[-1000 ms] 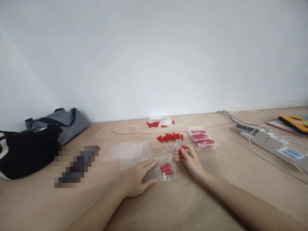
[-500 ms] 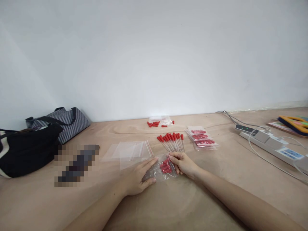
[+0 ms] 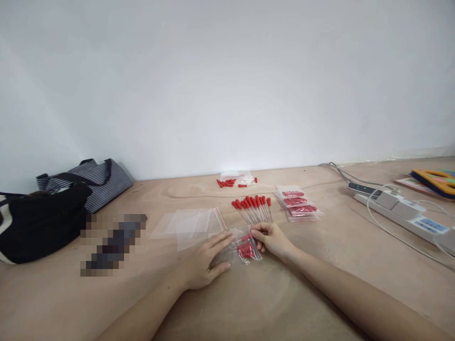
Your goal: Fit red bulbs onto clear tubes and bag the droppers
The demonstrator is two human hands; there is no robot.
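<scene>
A clear zip bag (image 3: 232, 253) with several red-capped droppers (image 3: 246, 250) inside lies on the table in front of me. My left hand (image 3: 213, 258) rests on the bag's left part, fingers spread and thumb apart. At the bag's upper right edge, my right hand (image 3: 268, 239) pinches the zip end between thumb and fingers. Just beyond it, loose droppers with red bulbs (image 3: 250, 203) fan out on the table. Flat transparent bags (image 3: 192, 222) with red zip lines lie beyond my left hand. Filled bags (image 3: 298, 203) are stacked to the right.
Loose red bulbs (image 3: 227, 183) and a plastic bag (image 3: 236, 176) lie near the wall. A power strip (image 3: 401, 210) with white cables is at right, beside a yellow-edged object (image 3: 433, 183). At left are a black bag (image 3: 46, 222), a striped bag (image 3: 99, 180) and a blurred dark item (image 3: 117, 244).
The red bulbs inside the held bag have shifted, one now lying apart near the upper edge. My right hand has moved very slightly; my left hand stays nearly in place.
</scene>
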